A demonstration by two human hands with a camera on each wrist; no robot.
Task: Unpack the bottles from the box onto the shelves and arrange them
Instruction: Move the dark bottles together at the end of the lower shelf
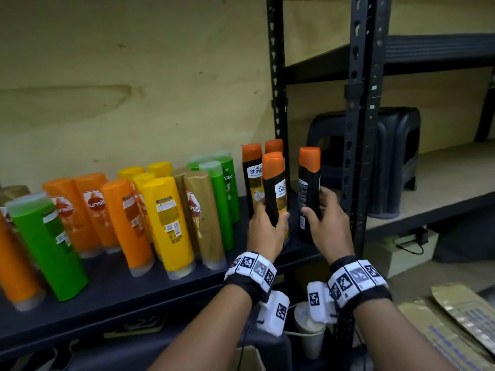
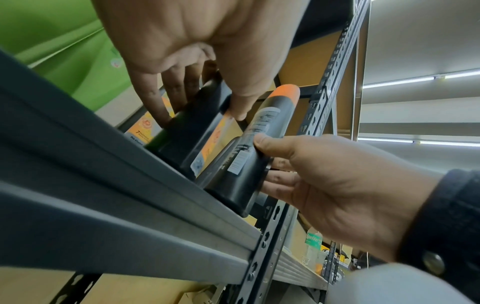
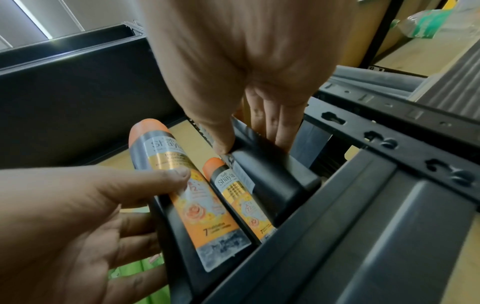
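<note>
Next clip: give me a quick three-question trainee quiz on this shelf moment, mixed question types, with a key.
1. True or false: each hand holds a black bottle with an orange cap.
2. Multiple choice: the bottle in the right hand shows the head camera its (A) front label (B) back label (C) base.
3. Fill in: directly left of the black bottles stand ___ bottles.

Key:
1. True; the left hand holds the left bottle, the right hand the right bottle.
2. B.
3. Green.

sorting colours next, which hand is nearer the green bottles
Left. The left hand grips a black bottle just right of the green bottles; the right hand is farther right.
</note>
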